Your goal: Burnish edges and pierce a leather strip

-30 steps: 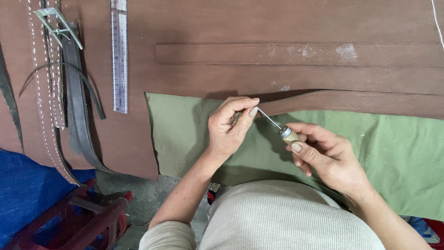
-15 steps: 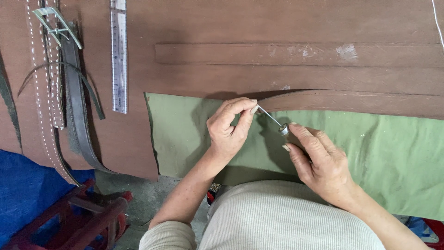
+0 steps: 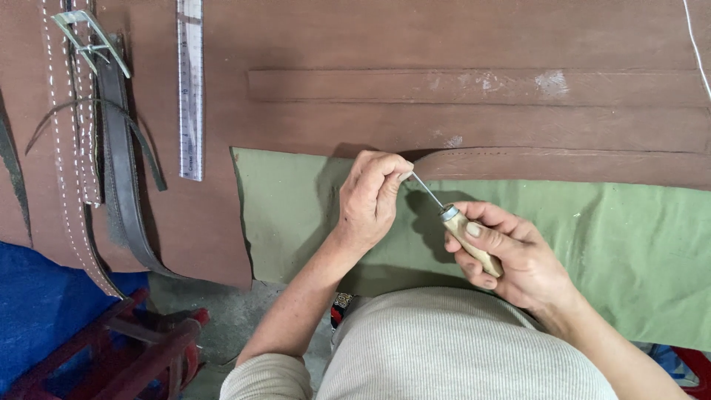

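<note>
- Piercing is the step in hand, judged from the head view: your right hand (image 3: 511,255) is wrapped around the wooden handle of an awl (image 3: 463,233), fingers clamped on it, the thin metal shaft angled up and left toward the end of a brown leather strap (image 3: 563,167).
- Your left hand (image 3: 370,196) sits at that strap end, thumb and fingertips pinched together right where the awl's tip arrives; whether they grip the leather or only steady the point cannot be told.
- Next move, as a judgement: you need a firm, straight push along the shaft while the left fingers stay beside the point, not in its line.
- Strap, condition: long, brown, matte, lying across the top edge of a green cloth (image 3: 637,252), a faint row of marks running along it; its left end is rounded.
- Surround: wide brown leather sheet (image 3: 444,37) underneath, a metal ruler (image 3: 189,89) upright at left, stitched belts with a buckle (image 3: 87,41) further left, well apart from your hands.
</note>
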